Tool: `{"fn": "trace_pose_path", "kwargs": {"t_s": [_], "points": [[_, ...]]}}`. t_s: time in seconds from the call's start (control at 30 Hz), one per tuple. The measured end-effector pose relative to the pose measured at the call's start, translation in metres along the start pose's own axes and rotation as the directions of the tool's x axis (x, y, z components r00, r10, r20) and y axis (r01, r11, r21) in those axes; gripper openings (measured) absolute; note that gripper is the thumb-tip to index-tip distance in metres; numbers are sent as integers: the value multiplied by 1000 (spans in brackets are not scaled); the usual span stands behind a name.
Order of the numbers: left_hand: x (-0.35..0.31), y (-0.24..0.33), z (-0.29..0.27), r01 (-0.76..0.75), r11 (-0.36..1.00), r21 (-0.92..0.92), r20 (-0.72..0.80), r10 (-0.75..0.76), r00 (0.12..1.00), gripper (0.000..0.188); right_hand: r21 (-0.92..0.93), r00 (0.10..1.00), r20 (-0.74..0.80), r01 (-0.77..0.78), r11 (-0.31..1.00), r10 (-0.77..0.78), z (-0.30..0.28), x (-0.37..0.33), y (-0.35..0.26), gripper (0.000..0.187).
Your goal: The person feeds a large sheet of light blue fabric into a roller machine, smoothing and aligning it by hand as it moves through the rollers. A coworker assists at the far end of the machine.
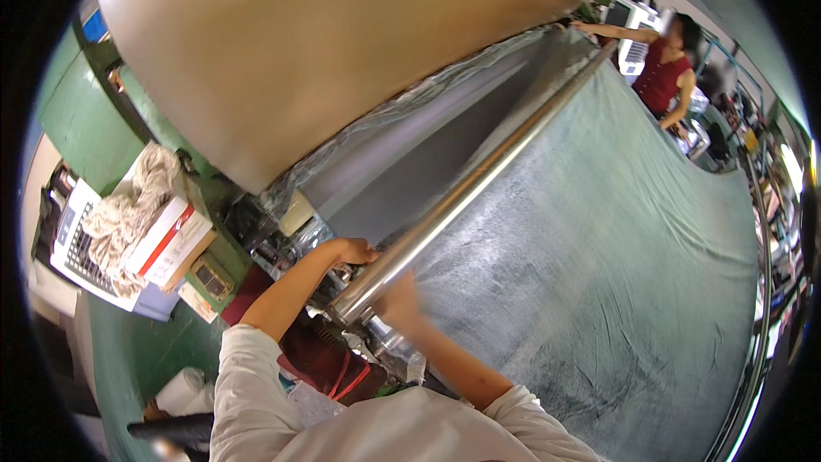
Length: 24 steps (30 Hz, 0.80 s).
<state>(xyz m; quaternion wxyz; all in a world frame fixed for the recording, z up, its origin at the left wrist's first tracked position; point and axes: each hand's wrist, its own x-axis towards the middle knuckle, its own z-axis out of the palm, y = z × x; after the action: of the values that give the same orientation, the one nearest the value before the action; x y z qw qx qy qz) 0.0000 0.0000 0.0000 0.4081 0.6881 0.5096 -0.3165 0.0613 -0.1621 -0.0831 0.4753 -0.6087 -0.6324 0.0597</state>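
A shiny metal roller bar (pixel 479 178) slants from near my body up to the far right. Grey-green fabric (pixel 590 248) drapes over it and spreads widely to the right. My left hand (pixel 355 252) is at the left side of the bar near its close end, fingers curled by the fabric's edge; what they pinch is hidden. On the opposite side, my right hand (pixel 400 301) lies against the bar and fabric, its fingers smeared by motion. Beyond the bar, a darker stretch of fabric (pixel 428 158) runs down below a large tan drum (pixel 342 43).
At the far right another person in a red vest (pixel 663 77) reaches toward the bar's far end. To my left are a box (pixel 175 244), a bundle of pale rope-like cloth (pixel 128 214) and green machine housing (pixel 90 115). A dark red cloth (pixel 321 355) hangs below my arms.
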Motion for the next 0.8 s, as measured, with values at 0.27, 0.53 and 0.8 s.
{"fn": "trace_pose_path", "kwargs": {"t_s": [0.27,0.53,0.8], "points": [[33,-1,60,-513,672,-534,-434,303,848,28,-143,1000,-30,-8,990,4,-45,-57,30,51],[27,-15,28,-904,-40,-426,-874,275,400,31,-521,920,-222,-392,759,323,-163,-215,129,43],[25,-11,29,-800,264,-539,-695,399,599,50,-381,522,-680,-851,360,515,-369,-355,124,24]]}}
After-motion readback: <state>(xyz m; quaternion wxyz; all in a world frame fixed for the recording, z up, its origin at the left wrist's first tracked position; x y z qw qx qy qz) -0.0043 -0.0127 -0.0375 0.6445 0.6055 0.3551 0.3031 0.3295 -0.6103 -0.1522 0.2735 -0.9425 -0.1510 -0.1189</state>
